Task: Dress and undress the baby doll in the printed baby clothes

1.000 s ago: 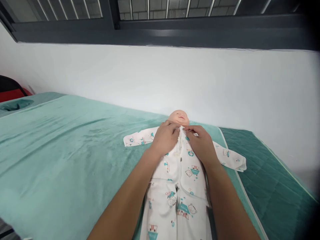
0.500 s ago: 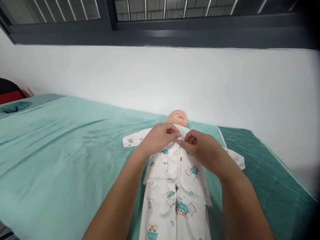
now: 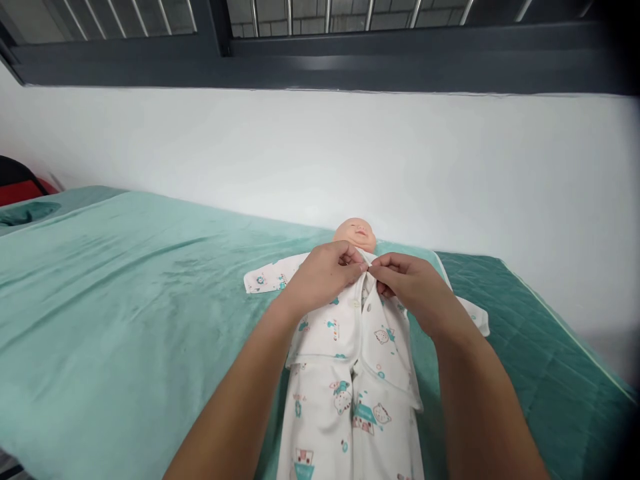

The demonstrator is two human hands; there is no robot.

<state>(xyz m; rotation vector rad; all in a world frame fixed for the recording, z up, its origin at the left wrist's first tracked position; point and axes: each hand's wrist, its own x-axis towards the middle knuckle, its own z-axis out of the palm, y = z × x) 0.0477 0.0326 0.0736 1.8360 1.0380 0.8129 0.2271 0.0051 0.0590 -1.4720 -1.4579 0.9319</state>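
Observation:
A baby doll (image 3: 356, 231) lies on its back, its head toward the wall. It wears a white printed baby jacket (image 3: 325, 337) and matching baby trousers (image 3: 320, 413). My left hand (image 3: 333, 273) pinches the jacket's front edge near the neck. Opposite it, my right hand (image 3: 413, 283) grips the other front edge, and the fingertips of both hands nearly meet at the upper opening. Below my fingers the two front edges hang slightly apart, with small fasteners showing. What lies between my fingertips is too small to make out.
A light green blanket (image 3: 125, 320) covers the bed, with a darker green quilted cover (image 3: 540, 360) on the right. Behind stands a white wall (image 3: 300, 153) below a dark window frame (image 3: 375, 70). A red and black item (image 3: 23, 190) sits at the far left.
My right hand has taken hold of the jacket's right front edge and lifted it. Both hands have come closer together at the neck, shifting slightly up.

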